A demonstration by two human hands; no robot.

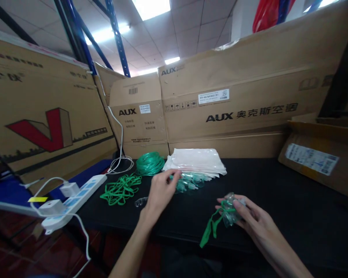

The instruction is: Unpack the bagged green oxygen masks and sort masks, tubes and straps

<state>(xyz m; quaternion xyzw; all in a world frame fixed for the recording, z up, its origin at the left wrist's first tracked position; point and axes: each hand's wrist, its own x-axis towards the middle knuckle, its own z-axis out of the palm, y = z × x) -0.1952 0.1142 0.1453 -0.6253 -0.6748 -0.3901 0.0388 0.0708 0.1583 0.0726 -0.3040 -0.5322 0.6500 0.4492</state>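
Observation:
My right hand [253,216] is closed around a clear plastic face mask [229,218], held above the front of the black table. A green elastic strap [210,228] hangs from the mask, its ends dangling to the left. At the table's middle, my left hand [162,189] has its fingertips bent together at the edge of a pile of small translucent green plastic fittings [187,183]. A bit of green shows by those fingertips, but what they pinch is hidden. Behind the fittings lies a stack of clear and white plastic bags [195,159].
A coil of green tubing [150,163] and a tangle of green elastic straps [121,190] lie left of the bags. A small clear piece [140,201] is beside my left wrist. A white power strip [75,202] with cables runs along the left; large cardboard boxes [226,131] wall the back.

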